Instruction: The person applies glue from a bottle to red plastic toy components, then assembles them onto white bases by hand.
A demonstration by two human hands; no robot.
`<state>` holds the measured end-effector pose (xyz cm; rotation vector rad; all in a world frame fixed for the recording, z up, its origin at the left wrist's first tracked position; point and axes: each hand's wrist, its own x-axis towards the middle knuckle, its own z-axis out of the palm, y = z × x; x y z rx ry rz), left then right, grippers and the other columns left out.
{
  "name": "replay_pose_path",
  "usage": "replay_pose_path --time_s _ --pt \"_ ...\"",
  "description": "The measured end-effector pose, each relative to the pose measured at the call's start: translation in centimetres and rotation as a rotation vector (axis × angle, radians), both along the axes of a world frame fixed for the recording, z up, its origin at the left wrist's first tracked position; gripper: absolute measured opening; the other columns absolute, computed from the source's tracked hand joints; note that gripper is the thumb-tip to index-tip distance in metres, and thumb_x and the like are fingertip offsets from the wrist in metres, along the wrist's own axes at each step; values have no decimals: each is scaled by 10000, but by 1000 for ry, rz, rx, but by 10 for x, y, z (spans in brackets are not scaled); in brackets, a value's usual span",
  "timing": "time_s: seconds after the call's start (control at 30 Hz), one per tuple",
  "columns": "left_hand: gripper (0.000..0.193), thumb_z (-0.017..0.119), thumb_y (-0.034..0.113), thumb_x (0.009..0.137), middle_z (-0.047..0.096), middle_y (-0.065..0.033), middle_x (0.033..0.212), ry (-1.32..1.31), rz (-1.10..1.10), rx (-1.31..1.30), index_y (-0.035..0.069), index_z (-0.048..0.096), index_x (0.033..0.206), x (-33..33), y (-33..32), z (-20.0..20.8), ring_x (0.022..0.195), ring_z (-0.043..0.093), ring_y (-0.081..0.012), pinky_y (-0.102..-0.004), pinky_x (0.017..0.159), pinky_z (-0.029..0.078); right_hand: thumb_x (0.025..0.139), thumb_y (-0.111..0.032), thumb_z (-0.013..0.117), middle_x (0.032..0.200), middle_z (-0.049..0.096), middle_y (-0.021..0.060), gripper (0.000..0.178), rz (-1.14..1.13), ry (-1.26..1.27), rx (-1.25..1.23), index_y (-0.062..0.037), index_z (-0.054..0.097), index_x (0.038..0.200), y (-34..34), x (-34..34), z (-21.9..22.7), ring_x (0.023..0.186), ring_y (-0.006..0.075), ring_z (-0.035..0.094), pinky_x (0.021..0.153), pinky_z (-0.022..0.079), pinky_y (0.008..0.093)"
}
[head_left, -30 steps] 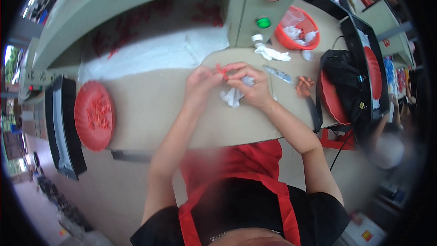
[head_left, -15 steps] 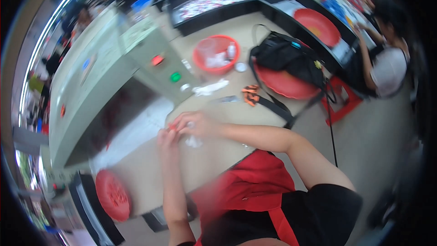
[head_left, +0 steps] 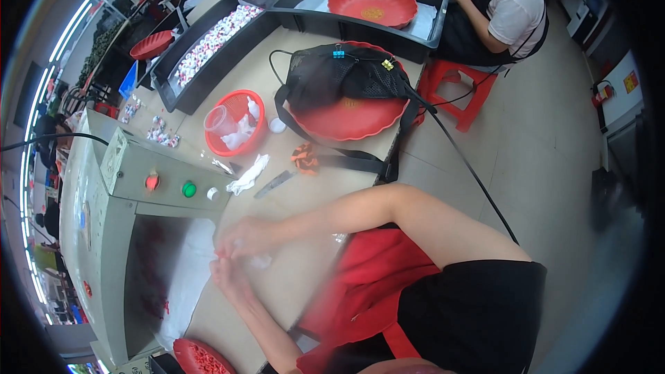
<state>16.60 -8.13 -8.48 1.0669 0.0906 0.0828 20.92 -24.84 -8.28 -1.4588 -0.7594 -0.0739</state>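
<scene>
My left hand and my right hand meet over the table at the mouth of the pale green machine. Both have their fingers closed, fingertips together. What they pinch is small and smeared by blur; a reddish spot shows between the fingertips. Something whitish shows by the right fingers, and a crumpled white bit lies just beneath that hand. Inside the machine's opening lies a white sheet with a few small red pieces on its left. A red dish of small red pieces stands nearest my left forearm.
Beyond my hands lie a white cloth, a flat metal strip and an orange-black scrunchie. A red basket, a black bag on a red tray and black trays stand farther back. A co-worker sits at the far right.
My view has swung, so the table things appear farther left and the co-worker sits higher up. My hands stay together; the red bit seen between them earlier is now blurred.
</scene>
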Motion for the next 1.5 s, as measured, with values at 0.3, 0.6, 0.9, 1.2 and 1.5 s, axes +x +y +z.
replay_pose_path --time_s 0.3,0.6,0.9,1.2,1.5 --pt "142 570 6 868 590 -68 826 -35 -22 -43 63 477 777 4 12 -5 724 590 -111 -233 751 547 763 -116 654 965 647 46 72 -2 -39 10 -63 651 812 0 0 2 925 222 607 797 478 331" --pt "154 632 45 831 579 -49 958 0 -106 28 103 520 743 8 18 -11 959 525 -150 -326 901 387 762 -96 641 998 649 44 90 -11 49 -25 -66 656 845 -5 -5 3 928 212 612 820 475 326" --pt "123 588 24 859 569 -74 869 -43 -94 -69 47 479 807 -11 -2 4 821 572 -143 -269 803 516 760 -50 658 1005 652 73 88 39 8 58 -34 656 846 1 -8 -4 955 206 614 830 480 325" --pt "169 628 22 818 591 -82 934 -38 -134 -163 91 476 801 3 -7 8 929 581 -183 -351 853 473 781 -3 665 1040 639 150 107 21 71 103 5 597 863 -9 -4 15 908 199 630 787 508 307" --pt "208 615 30 823 628 -99 927 -27 -147 -132 112 426 786 -16 5 20 877 627 -190 -335 785 514 748 22 671 1032 641 172 151 11 -90 17 4 565 854 3 -16 20 874 228 658 734 537 299"
